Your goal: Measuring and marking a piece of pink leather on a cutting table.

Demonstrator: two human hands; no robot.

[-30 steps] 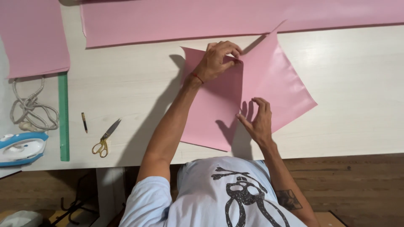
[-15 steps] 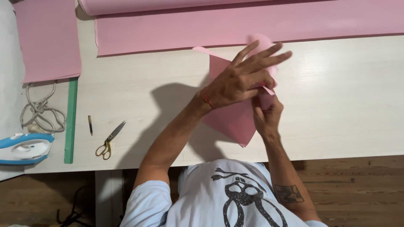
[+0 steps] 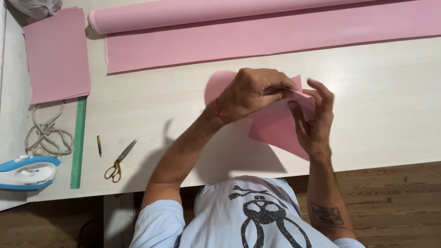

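We are folding the small pink fabric piece (image 3: pixel 275 131); left hand (image 3: pixel 250 92) and right hand (image 3: pixel 314 121) pinch its upper edge, which next needs aligning, we judge.

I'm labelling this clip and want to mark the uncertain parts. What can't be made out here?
- Head view: the fold in the pink sheet is covered by the left hand and right hand.
- The fabric roll is cut off by the top edge.
- The iron is cut off at the left edge.
- The pen is too small to identify surely.
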